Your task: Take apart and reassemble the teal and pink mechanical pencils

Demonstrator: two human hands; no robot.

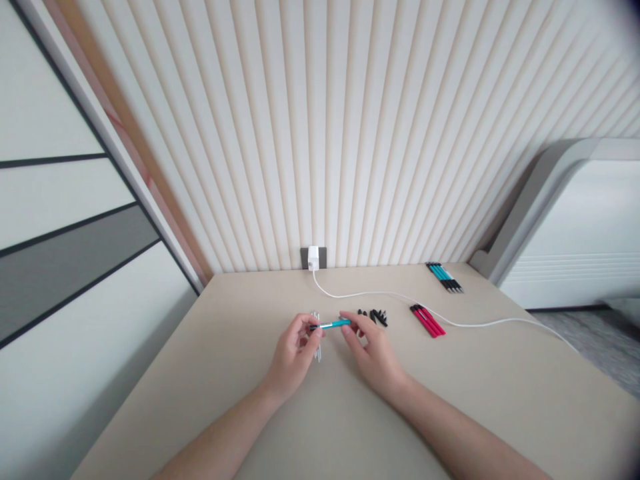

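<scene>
My left hand [294,355] and my right hand [373,353] both hold a teal pen [331,325] level above the table. The left fingers wrap its black tip end, and the right thumb and forefinger pinch the far teal end. Just under my left hand lie several thin transparent tubes [316,338], partly hidden by my fingers. Past my right hand is a small heap of black pen parts [373,317]. Further right lie several red pens [427,321] and, near the back edge, a bundle of teal pens [444,277].
The beige table [225,387] meets a ribbed white wall at the back. A white charger [313,258] sits in a wall socket, and its white cable [400,298] runs across the table and off the right edge. A tall panel stands along the left side.
</scene>
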